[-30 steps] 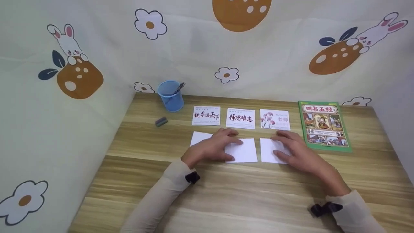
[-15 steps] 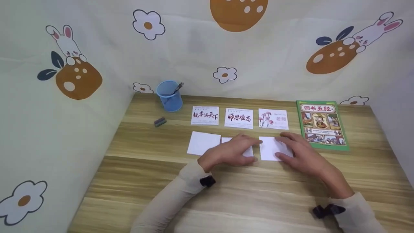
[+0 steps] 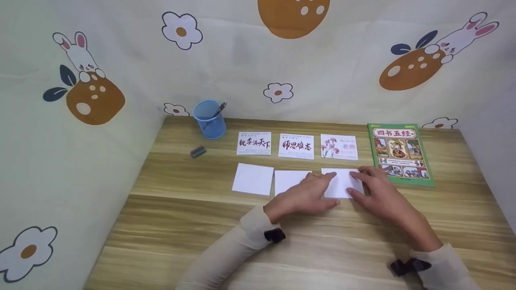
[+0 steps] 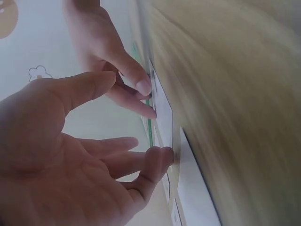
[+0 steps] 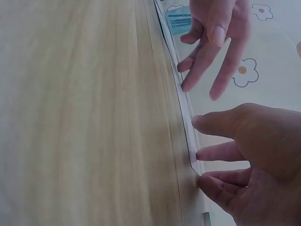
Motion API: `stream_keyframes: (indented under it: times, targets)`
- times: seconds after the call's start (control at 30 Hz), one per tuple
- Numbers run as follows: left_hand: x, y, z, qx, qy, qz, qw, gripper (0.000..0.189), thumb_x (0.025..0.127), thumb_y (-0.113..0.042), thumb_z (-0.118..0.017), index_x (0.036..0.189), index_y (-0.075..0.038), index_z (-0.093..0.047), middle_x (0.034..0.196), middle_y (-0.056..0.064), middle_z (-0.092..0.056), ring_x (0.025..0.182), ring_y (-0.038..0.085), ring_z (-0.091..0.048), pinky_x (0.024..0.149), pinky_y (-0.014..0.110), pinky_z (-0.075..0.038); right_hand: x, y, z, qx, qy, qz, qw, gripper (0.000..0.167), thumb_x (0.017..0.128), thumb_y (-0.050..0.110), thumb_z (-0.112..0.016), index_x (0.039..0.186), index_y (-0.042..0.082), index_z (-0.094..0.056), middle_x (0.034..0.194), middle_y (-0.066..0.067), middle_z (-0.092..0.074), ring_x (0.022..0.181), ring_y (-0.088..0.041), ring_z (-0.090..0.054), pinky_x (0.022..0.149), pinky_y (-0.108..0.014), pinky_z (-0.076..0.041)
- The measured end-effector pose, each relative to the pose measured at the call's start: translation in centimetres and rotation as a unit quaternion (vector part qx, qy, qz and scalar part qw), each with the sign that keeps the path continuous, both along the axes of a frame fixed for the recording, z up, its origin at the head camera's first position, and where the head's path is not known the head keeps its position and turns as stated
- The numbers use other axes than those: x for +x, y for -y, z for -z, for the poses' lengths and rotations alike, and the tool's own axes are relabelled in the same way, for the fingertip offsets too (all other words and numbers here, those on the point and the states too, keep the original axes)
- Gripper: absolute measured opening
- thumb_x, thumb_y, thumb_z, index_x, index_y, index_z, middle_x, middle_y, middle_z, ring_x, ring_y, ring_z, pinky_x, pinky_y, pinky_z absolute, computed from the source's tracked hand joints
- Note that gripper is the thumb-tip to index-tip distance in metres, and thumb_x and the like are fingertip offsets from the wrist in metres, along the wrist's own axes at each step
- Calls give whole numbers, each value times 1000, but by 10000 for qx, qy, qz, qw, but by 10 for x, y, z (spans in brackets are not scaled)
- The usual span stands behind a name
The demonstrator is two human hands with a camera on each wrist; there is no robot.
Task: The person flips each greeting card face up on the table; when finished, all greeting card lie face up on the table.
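Three blank white square cards lie in a front row on the table: a left card (image 3: pixel 253 179), a middle card (image 3: pixel 289 182) and a right card (image 3: pixel 338 186). My right hand (image 3: pixel 381 197) touches the right card with thumb and fingertips at its right side. Reaching over the middle card, my left hand (image 3: pixel 308 195) has its fingers spread and its fingertips at the left side of the right card. In the left wrist view its little finger (image 4: pixel 162 157) is bent low beside the cards. Part of the middle card is hidden under the left hand.
Behind them lie three printed cards: a left one (image 3: pixel 254 143), a middle one (image 3: pixel 296 146) and a flowered one (image 3: pixel 339 147). A green-edged book (image 3: pixel 401 155) is at the right. A blue pen cup (image 3: pixel 210 121) and a small dark block (image 3: pixel 198 152) are at the left.
My left hand has slid right from over the left and middle cards to the right card, uncovering the left card. My right hand stays at the right card.
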State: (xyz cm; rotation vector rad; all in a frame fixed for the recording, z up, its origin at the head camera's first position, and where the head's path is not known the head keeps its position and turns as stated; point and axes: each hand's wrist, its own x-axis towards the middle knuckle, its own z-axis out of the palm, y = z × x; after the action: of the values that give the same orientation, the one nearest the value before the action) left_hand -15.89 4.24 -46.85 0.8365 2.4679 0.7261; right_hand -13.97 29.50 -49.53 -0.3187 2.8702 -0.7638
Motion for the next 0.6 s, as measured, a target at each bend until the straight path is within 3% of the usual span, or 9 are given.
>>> stream_keyframes:
  times: [0.2, 0.37, 0.47, 0.6]
  targets:
    - [2, -3, 4, 284, 225, -365, 9987, 83, 103, -47, -68, 170, -14, -33, 171, 5, -46, 158, 27, -43, 133, 41, -34, -1, 2, 3, -99, 7, 19, 9999, 60, 105, 33, -73, 152, -1, -59, 158, -30, -46, 145, -49, -45, 118, -69, -45]
    - [4, -7, 4, 713, 574, -453, 9948, 87, 102, -48, -68, 171, -11, -30, 172, 8, -44, 161, 25, -38, 137, 45, -25, 0, 0, 3, -165, -211, -51, 9996, 56, 104, 30, -74, 148, -3, -63, 154, -30, -49, 138, -46, -50, 112, -66, -50]
    - [4, -9, 3, 947, 808, -615, 9903, 91, 101, -51, -70, 171, -10, -28, 173, 10, -42, 163, 28, -35, 138, 47, -23, 0, -1, 3, -274, -291, -51, 9992, 55, 103, 30, -75, 146, -3, -64, 152, -29, -51, 133, -44, -53, 110, -65, -50]
    - [3, -10, 2, 1321, 1146, -1021, 9793, 97, 99, -51, -73, 172, -11, -24, 174, 13, -40, 163, 28, -35, 136, 44, -29, -2, -2, 5, -434, -392, -9, 9983, 53, 103, 28, -76, 144, -3, -65, 150, -28, -54, 133, -45, -56, 113, -66, -48]
